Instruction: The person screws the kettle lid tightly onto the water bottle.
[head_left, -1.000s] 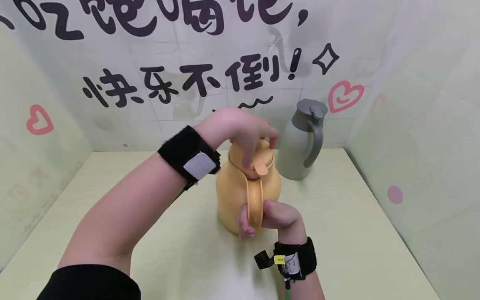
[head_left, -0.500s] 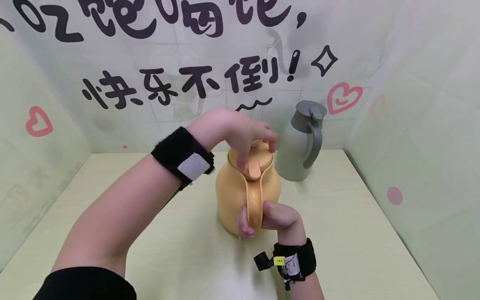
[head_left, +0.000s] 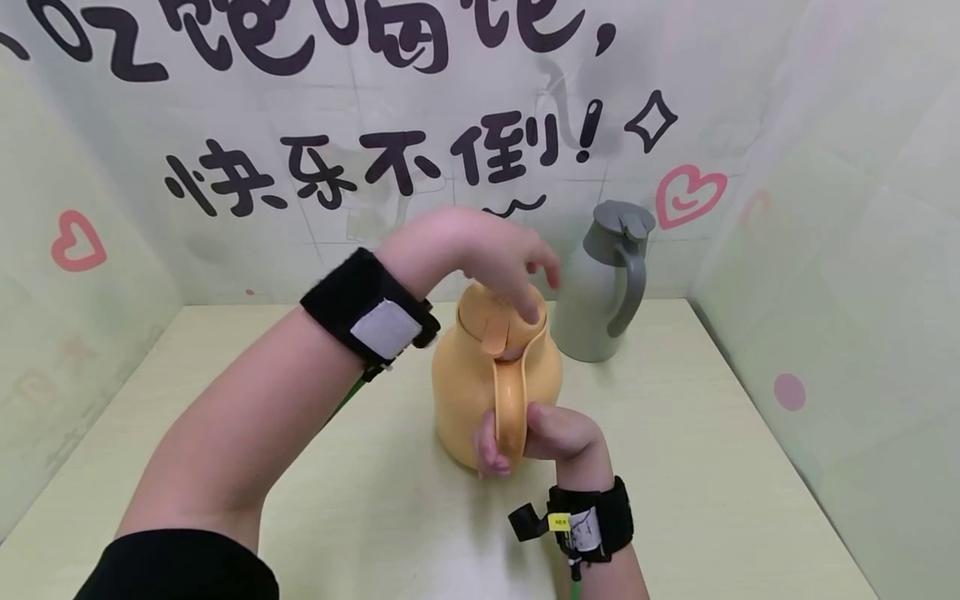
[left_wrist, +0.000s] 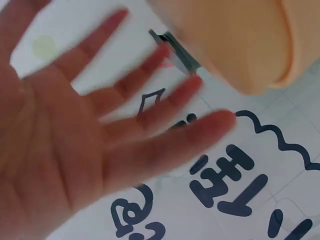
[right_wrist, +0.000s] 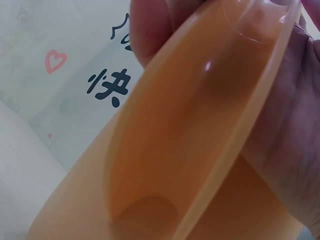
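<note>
An orange jug (head_left: 459, 392) stands upright on the table, its handle (head_left: 511, 392) toward me. My right hand (head_left: 561, 430) grips that handle low down, fingers curled round it from the right; the right wrist view shows the handle's hollow underside (right_wrist: 185, 125) close up. Over the round lid (head_left: 483, 310) hovers my left hand (head_left: 498, 254), thumb near the lid's right side. In the left wrist view its fingers (left_wrist: 165, 147) are spread and nearly straight, apart from the orange surface (left_wrist: 240, 40). The lid's tab (head_left: 495, 335) points toward me, left of the handle's line.
Behind and to the right stands a grey-green jug (head_left: 588, 304) with a dark grey lid and handle. A pale table (head_left: 712, 467) lies beneath, bounded by a printed back wall (head_left: 315, 275) and side walls.
The lid has turned, its tab moving left from right of the handle's line. My left hand has turned with it and its fingers now stand off the lid. The right hand stays on the handle.
</note>
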